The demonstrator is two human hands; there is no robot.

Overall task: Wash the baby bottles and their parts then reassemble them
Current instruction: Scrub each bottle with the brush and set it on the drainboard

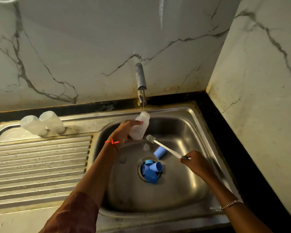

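Note:
My left hand (pixel 123 132) grips a translucent baby bottle (pixel 141 126) over the steel sink (pixel 196 125), under a thin stream of water from the tap (pixel 141 78). My right hand (pixel 194 161) holds the handle of a white bottle brush (pixel 163 147), whose bristle head is just outside the bottle's lower end. Several blue caps (pixel 151 171) lie piled on the drain, and one more blue cap (pixel 160 152) lies beside them. Two translucent bottles (pixel 42 123) stand upside down at the back of the drainboard.
The ribbed steel drainboard (pixel 37 165) spreads to the left of the basin. A black counter edge (pixel 225 132) runs along the back and right. Marble walls close in behind and on the right side.

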